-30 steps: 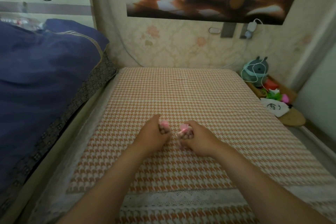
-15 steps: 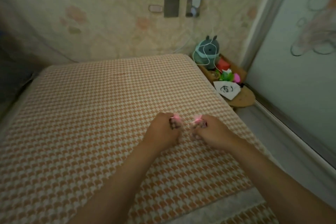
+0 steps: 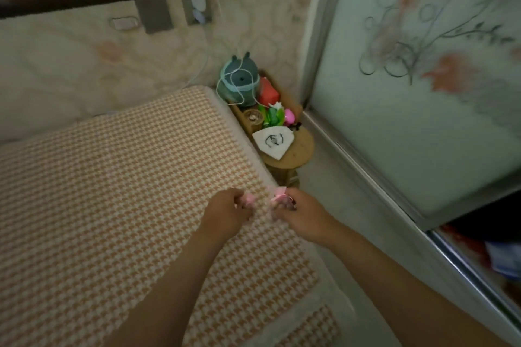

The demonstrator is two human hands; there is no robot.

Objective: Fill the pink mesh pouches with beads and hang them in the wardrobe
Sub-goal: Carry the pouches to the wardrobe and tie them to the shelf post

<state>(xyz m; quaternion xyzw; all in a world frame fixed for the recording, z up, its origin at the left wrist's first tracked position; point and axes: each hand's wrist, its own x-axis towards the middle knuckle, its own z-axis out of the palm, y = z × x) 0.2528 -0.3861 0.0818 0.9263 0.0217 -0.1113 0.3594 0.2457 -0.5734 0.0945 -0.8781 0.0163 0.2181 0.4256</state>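
Each of my hands holds a small pink mesh pouch above the right edge of the bed. My left hand (image 3: 227,213) is closed around one pouch (image 3: 248,200), only its pink top showing. My right hand (image 3: 300,213) grips the other pouch (image 3: 277,196), whose gathered pink top sticks out above the fingers. The hands are a short gap apart. The wardrobe (image 3: 417,110) stands to the right, its frosted sliding door decorated with flowers; a dark opening (image 3: 496,245) with clothes shows at the lower right.
The bed (image 3: 112,191) has an orange houndstooth cover. A small wooden side table (image 3: 301,149) sits between bed and wardrobe, holding a teal toy, a red box and a white mask. A narrow strip of floor runs along the wardrobe rail.
The view has swung right from the bed toward the wardrobe. Both hands, still holding the pouches, have moved from the bed's middle to its right edge.
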